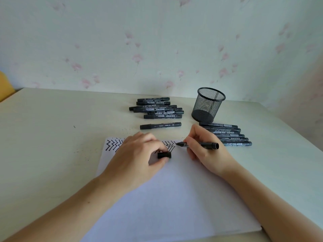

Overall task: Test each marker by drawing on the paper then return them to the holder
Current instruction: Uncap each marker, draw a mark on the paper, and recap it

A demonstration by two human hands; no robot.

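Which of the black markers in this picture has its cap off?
The marker held in the right hand, tip at the zigzags on the paper. Its cap is pinched in the left hand; all others lie capped on the table.

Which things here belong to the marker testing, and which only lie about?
Job: uncapped marker in right hand; cap in left hand; paper; mesh holder; marker piles; single marker.
Lying about: yellow object.
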